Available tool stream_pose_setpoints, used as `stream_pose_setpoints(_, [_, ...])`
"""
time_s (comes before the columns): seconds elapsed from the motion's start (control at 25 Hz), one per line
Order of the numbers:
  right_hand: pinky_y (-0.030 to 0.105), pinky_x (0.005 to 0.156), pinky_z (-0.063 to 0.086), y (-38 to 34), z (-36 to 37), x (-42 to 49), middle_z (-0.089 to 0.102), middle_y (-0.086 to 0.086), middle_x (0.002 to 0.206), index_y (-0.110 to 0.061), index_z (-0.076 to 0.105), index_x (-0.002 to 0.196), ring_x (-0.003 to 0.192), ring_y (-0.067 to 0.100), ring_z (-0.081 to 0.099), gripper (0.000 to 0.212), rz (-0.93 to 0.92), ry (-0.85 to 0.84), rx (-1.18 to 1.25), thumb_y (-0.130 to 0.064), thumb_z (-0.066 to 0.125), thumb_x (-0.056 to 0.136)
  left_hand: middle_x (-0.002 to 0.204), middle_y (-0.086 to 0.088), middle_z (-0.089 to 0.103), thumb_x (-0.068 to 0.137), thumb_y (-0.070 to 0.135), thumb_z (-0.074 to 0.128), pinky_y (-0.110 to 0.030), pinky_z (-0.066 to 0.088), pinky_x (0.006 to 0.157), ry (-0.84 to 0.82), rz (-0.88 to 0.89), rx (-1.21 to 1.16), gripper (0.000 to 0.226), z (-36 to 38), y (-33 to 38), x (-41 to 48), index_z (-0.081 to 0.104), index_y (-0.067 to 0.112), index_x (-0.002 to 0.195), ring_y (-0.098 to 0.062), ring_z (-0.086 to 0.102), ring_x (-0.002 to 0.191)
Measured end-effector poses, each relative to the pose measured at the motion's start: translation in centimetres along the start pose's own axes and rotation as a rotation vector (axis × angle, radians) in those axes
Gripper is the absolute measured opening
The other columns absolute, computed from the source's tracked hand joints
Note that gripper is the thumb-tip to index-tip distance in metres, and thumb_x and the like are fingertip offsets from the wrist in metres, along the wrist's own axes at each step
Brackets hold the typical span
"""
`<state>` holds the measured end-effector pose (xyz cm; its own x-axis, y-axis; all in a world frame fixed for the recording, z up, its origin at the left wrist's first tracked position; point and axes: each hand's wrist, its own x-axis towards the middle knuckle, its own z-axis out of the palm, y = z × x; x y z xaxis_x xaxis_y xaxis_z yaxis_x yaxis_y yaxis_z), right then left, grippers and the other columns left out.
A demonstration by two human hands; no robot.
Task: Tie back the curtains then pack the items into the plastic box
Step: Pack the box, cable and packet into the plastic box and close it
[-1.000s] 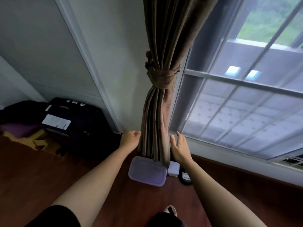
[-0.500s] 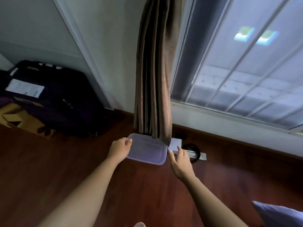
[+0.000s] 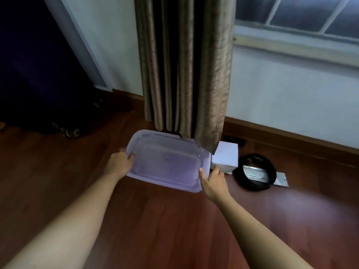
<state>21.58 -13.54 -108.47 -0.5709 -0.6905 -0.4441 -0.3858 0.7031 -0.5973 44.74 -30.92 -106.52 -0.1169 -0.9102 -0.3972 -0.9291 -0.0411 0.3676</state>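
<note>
Looking down from head height at a reddish wooden floor [image 3: 155, 220] under a window [image 3: 291, 16]. Brown curtain [image 3: 184, 65] hanging beside the window in a narrow bundle of folds, hem just over the far edge of the plastic box [image 3: 165, 164]. Tie-back out of frame, so no way to confirm the tying; gathered tightly enough to suggest that part done.

Packing, by the look of it, only starting. Plastic box on or just off the floor below the curtain, translucent lilac, lid seemingly on, nothing clearly visible inside. Not yet packed: a small white box [image 3: 226, 154] just beside the plastic box's right end, then a black coil [image 3: 252, 186] lying over a flat metal strip [image 3: 279, 180], all on the floor near the skirting. Likely left to do: opening the lid, putting these three in, closing up.

Both bare arms stretched forward and down, one to each short end of the plastic box. Left hand [image 3: 119, 164] gripping the left end, thumb on top of the rim and fingers curled beneath. Right hand [image 3: 212, 181] at the near right corner, thumb pressed on the lid edge and fingers against the end wall, pinching the corner. Impossible to tell whether lifted or resting.

Dark suitcase [image 3: 38, 74] on wheels far left, well apart.
</note>
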Motion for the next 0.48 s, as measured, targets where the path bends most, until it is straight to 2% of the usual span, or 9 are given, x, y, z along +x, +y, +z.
stream_pose_setpoints(0.08, [0.039,0.101,0.036,1.8,2.5,2.8,0.036,0.025,0.143,0.001,0.022,0.143,0.129,0.038,0.039,0.076,0.012,-0.005,0.031,-0.049,0.046,0.092,0.134,-0.025,0.048,0.098,0.038,0.037,-0.041,0.044,0.087,0.049,-0.055,-0.03,0.056,2.4,-1.0,2.8,0.033,0.0,0.138,-0.041,0.05,0.119])
stream_pose_setpoints(0.16, [0.038,0.093,0.041,2.8,3.8,4.1,0.045,0.021,0.139,0.0,0.017,0.144,0.123,0.038,0.047,0.079,0.006,-0.025,0.029,-0.049,0.048,0.091,0.142,-0.025,0.039,0.098,0.039,0.038,-0.045,0.04,0.097,0.063,-0.095,-0.091,0.062,3.9,-2.0,4.7,0.025,-0.001,0.144,-0.042,0.042,0.127])
stream_pose_setpoints(0.24, [0.038,0.085,0.044,3.1,4.1,4.2,0.054,0.019,0.13,-0.003,0.02,0.142,0.114,0.038,0.054,0.072,-0.017,-0.013,0.015,-0.044,0.051,0.091,0.137,-0.025,0.045,0.098,0.037,0.039,-0.044,0.041,0.094,0.02,-0.092,-0.16,0.057,4.5,-3.4,5.4,0.032,0.001,0.141,-0.041,0.047,0.123])
stream_pose_setpoints(0.36, [0.036,0.079,0.045,3.4,4.2,2.3,0.057,0.019,0.127,-0.005,0.024,0.137,0.111,0.039,0.056,0.065,-0.007,-0.085,0.024,-0.04,0.054,0.091,0.123,-0.023,0.057,0.096,0.037,0.044,-0.043,0.048,0.089,-0.056,-0.103,-0.172,0.047,3.5,-5.5,3.7,0.048,0.004,0.13,-0.037,0.057,0.107])
stream_pose_setpoints(0.44, [0.032,0.073,0.04,3.8,4.0,0.3,0.056,0.018,0.127,-0.005,0.028,0.132,0.111,0.038,0.056,0.06,-0.005,-0.162,0.014,-0.039,0.055,0.091,0.128,-0.024,0.054,0.093,0.035,0.052,-0.044,0.048,0.09,-0.085,-0.156,-0.18,0.052,2.2,-6.8,1.9,0.046,0.002,0.133,-0.036,0.056,0.109])
stream_pose_setpoints(0.48, [0.031,0.073,0.038,4.2,3.8,-0.7,0.057,0.017,0.127,-0.006,0.029,0.131,0.112,0.037,0.056,0.06,-0.007,-0.189,0.002,-0.04,0.055,0.09,0.126,-0.023,0.055,0.091,0.033,0.057,-0.042,0.049,0.085,-0.132,-0.174,-0.203,0.053,1.6,-7.5,1.1,0.046,0.0,0.131,-0.034,0.057,0.105])
